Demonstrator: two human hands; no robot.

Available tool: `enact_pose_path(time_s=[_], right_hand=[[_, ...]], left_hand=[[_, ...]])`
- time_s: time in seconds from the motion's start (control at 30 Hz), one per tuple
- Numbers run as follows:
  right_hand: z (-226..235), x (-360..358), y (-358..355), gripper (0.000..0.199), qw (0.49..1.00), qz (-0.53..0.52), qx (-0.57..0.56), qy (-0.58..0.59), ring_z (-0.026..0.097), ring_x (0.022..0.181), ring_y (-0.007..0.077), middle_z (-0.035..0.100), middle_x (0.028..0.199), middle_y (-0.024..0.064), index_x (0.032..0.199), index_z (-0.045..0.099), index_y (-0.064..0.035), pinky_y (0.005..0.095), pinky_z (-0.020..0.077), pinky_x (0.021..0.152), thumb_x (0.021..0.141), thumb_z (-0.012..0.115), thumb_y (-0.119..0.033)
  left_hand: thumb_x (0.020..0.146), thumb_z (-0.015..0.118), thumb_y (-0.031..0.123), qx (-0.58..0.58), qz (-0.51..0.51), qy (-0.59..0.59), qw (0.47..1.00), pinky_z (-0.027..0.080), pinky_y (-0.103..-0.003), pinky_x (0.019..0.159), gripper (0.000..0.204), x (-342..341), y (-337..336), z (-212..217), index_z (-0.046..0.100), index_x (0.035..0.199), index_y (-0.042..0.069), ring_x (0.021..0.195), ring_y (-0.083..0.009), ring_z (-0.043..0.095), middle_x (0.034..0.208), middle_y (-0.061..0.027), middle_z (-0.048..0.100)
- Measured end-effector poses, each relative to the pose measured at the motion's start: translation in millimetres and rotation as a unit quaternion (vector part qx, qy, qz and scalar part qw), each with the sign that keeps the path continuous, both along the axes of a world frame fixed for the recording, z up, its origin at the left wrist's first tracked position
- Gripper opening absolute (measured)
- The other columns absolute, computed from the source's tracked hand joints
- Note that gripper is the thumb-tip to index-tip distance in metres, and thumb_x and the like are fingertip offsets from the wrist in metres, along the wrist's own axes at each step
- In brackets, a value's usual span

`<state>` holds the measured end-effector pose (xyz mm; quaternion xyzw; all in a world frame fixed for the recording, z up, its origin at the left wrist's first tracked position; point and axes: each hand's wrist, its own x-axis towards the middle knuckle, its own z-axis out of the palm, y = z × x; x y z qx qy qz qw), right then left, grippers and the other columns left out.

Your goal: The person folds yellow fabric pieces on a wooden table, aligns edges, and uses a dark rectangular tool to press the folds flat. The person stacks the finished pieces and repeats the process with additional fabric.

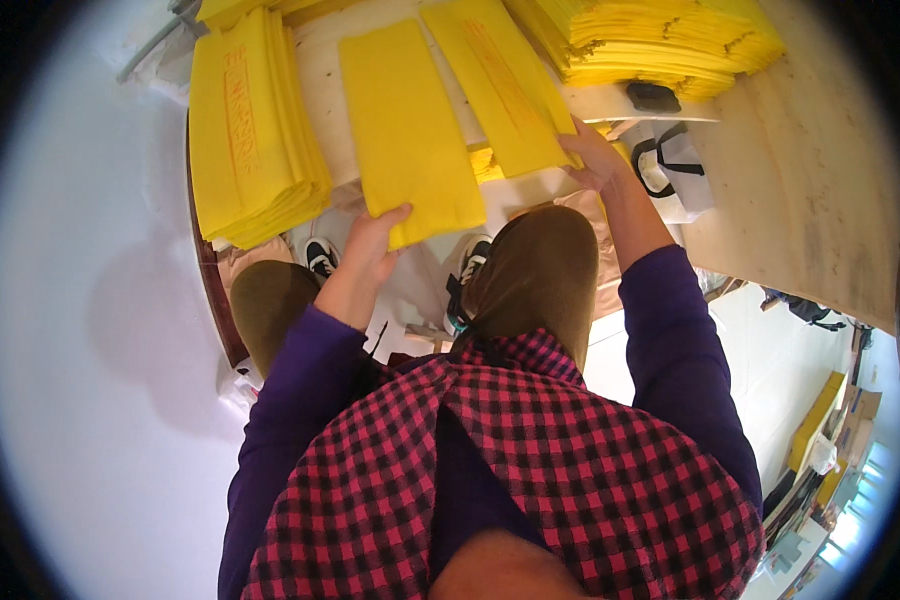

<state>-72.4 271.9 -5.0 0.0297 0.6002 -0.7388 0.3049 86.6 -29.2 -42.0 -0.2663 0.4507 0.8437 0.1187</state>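
Note:
A plain yellow fabric piece (410, 130), long and flat, reaches from the work table toward me. My left hand (372, 242) pinches its near left corner, the thumb on top. Beside it to the right lies another yellow fabric piece with red printing (500, 85). My right hand (592, 160) grips that piece by its near right edge; the fingers beneath are partly hidden. A narrow gap separates the two pieces, and both near ends overhang the table edge above my knees.
A thick stack of printed yellow pieces (255, 130) stands at the left. Another tall yellow stack (660, 40) sits at the far right, with a small black object (653, 97) before it. A white bag with black handles (675, 170) is below the table's right side, near a wooden panel (810, 180).

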Motion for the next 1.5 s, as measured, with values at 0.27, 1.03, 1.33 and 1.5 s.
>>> enact_pose_path(time_s=[0.27, 1.03, 1.33, 1.5], right_hand=[[27, -26, -42, 0.055, 0.994, 0.020, 0.095, 0.055, 0.055, 0.104, 0.0163, 0.056, 0.119, 0.0043, 0.134, 0.041, -0.0099, 0.0311, 0.0433, 0.086, 0.085, 0.063, -0.024], [0, 92, -95, 0.033, 0.982, 0.124, 0.136, 0.043, 0.062, 0.085, 0.0158, 0.062, 0.100, 0.0103, 0.112, 0.055, 0.0062, 0.0274, 0.0506, 0.074, 0.092, 0.052, -0.021], [-13, 82, -116, 0.028, 0.989, 0.072, 0.113, 0.061, 0.059, 0.078, 0.0130, 0.062, 0.092, 0.0068, 0.110, 0.057, 0.0045, 0.0259, 0.0496, 0.071, 0.091, 0.053, -0.016], [-3, 71, -108, 0.032, 0.933, 0.162, 0.283, 0.151, 0.062, 0.081, 0.0155, 0.064, 0.095, 0.0107, 0.114, 0.057, -0.0010, 0.0270, 0.0505, 0.070, 0.090, 0.054, -0.022]], left_hand=[[0.084, 0.062, 0.008, 0.056, 0.029, 0.011, 0.998, 0.049, -0.034, 0.074, 0.035, 26, -5, 9, 0.052, 0.117, 0.005, 0.093, -0.0201, 0.060, 0.107, -0.0059, 0.060], [0.096, 0.047, 0.027, 0.215, 0.074, 0.027, 0.973, 0.043, -0.037, 0.094, 0.038, 22, 0, 10, 0.045, 0.126, 0.005, 0.112, -0.0234, 0.052, 0.123, -0.0087, 0.054], [0.096, 0.045, 0.030, 0.162, 0.106, 0.037, 0.980, 0.043, -0.038, 0.096, 0.040, 9, 8, 16, 0.043, 0.128, 0.006, 0.114, -0.0237, 0.052, 0.125, -0.0079, 0.053], [0.096, 0.048, 0.027, 0.125, 0.142, -0.013, 0.982, 0.042, -0.039, 0.096, 0.041, 2, 5, 13, 0.045, 0.127, 0.001, 0.113, -0.0239, 0.052, 0.123, -0.0089, 0.054]])
